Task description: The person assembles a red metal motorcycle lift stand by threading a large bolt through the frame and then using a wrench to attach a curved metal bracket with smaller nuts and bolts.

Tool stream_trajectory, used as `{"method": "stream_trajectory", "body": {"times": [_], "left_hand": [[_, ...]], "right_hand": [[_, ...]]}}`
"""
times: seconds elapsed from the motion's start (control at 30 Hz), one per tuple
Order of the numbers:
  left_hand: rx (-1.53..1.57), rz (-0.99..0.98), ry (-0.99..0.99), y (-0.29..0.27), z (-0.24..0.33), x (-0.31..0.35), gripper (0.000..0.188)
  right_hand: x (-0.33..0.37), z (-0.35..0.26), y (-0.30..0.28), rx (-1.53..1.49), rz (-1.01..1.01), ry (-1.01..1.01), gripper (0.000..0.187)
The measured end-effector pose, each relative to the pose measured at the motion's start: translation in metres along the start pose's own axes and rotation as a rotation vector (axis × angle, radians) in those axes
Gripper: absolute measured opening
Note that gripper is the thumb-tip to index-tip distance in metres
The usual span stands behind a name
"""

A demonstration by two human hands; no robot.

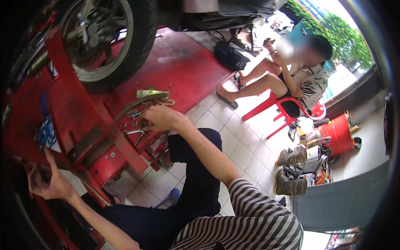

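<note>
My right hand (163, 118) reaches over a red metal lift platform (187, 77), fingers bent down among small metal parts. Whatever is between its fingertips is too small to make out. Beside those fingers lie a wrench (133, 132) and several bolts (134, 114). Just beyond them are a curved brownish strip (139, 102) and a yellowish flat piece (153, 93). My left hand (51, 183) is at the far left by the red frame (79, 112), its index finger raised and the others loosely curved, with nothing visible in it.
A motorbike wheel (137, 46) stands on the platform. A person (308, 75) sits on a red plastic chair (287, 110) to the right. Boots (291, 181), a red drum (335, 135) and a grey panel (341, 206) are farther right. Blue cord (46, 129) lies in the frame.
</note>
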State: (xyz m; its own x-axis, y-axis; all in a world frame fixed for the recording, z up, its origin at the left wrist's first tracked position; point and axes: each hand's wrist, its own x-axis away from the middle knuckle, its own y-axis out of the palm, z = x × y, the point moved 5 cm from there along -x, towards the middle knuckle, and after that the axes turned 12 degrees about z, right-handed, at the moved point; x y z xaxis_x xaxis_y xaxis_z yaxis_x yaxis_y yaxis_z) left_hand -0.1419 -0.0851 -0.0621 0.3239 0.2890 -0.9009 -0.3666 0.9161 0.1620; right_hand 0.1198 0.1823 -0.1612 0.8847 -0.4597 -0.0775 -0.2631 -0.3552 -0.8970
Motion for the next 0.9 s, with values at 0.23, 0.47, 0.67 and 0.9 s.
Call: {"method": "stream_trajectory", "body": {"times": [0.23, 0.47, 0.67, 0.9], "left_hand": [[0.01, 0.022, -0.064, 0.001, -0.008, 0.007, 0.047], [-0.087, -0.023, -0.023, -0.004, 0.004, 0.001, 0.049], [0.219, 0.079, -0.187, -0.002, 0.002, 0.006, 0.051], [0.276, 0.008, -0.175, 0.001, 0.011, 0.005, 0.059]], "right_hand": [[0.008, 0.005, 0.004, 0.115, -0.011, 0.13, 0.031], [0.016, 0.009, -0.029, 0.214, -0.023, 0.156, 0.028], [0.01, 0.037, -0.043, 0.055, 0.37, -0.036, 0.029], [0.024, -0.059, -0.04, -1.083, -0.067, -0.084, 0.015]]}}
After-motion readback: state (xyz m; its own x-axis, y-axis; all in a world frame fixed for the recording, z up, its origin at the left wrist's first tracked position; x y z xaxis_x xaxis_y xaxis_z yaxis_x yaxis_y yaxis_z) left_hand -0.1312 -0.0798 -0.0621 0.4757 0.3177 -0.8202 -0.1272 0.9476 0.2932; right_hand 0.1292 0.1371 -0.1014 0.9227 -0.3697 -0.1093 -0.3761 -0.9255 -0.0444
